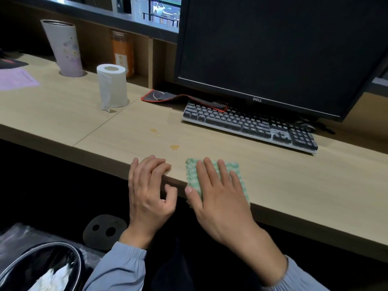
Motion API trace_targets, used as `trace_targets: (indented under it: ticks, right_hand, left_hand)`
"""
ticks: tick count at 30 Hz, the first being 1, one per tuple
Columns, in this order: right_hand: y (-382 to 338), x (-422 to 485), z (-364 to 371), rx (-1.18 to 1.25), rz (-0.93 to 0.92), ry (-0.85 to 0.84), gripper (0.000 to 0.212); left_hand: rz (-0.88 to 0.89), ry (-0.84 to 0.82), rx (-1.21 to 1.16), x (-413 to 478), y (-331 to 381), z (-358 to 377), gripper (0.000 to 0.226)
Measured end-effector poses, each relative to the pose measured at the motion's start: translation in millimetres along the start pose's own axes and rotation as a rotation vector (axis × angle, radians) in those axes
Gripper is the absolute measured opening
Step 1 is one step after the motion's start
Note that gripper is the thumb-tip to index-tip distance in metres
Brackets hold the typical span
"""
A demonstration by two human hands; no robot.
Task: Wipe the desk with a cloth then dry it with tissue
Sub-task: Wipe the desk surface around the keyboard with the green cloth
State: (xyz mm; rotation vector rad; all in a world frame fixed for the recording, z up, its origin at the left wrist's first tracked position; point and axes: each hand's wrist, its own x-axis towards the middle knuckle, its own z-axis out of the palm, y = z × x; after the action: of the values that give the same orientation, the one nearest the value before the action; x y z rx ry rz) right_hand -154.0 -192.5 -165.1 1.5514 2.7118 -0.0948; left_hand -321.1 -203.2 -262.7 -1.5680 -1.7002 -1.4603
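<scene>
A green-and-white checked cloth [192, 172] lies flat at the front edge of the light wooden desk [273, 175]. My right hand [218, 192] presses on the cloth with its fingers straight and spread. To its left, my left hand [149, 190] rests on the desk's front edge, fingers loosely curled on the top and thumb against the edge face, holding nothing. Two small yellowish spill spots [174, 147] [154, 130] sit on the desk just beyond the hands. A white tissue roll [112, 86] stands upright at the back left with a loose sheet hanging down.
A grey keyboard [249, 124] and a dark monitor [273, 49] stand at the back right, with a red-edged mouse pad [180, 99] tucked under them. A pale tumbler [65, 47] and pink paper [16, 77] are at the back left. A lined bin [42, 267] sits below left.
</scene>
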Motion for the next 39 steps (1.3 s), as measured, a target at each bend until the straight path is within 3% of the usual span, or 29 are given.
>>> trace_targets:
  ticks: [4, 13, 20, 30, 39]
  right_hand:
    - [8, -1, 19, -0.127, -0.043, 0.188, 0.069]
    - [3, 39, 24, -0.274, -0.321, 0.234, 0.067]
    - [-1, 32, 25, -0.268, -0.310, 0.271, 0.065]
    - [85, -21, 23, -0.294, -0.274, 0.352, 0.080]
    - [105, -28, 19, -0.354, -0.332, 0.336, 0.067]
  left_hand:
    - [0.048, -0.024, 0.037, -3, -17, -2, 0.047]
    - [0.080, 0.018, 0.055, -5, -29, 1, 0.045]
    - [0.112, 0.020, 0.087, -4, -33, -1, 0.045]
    - [0.070, 0.016, 0.056, -3, -25, -4, 0.043]
    - [0.009, 0.018, 0.020, -3, -19, -2, 0.043]
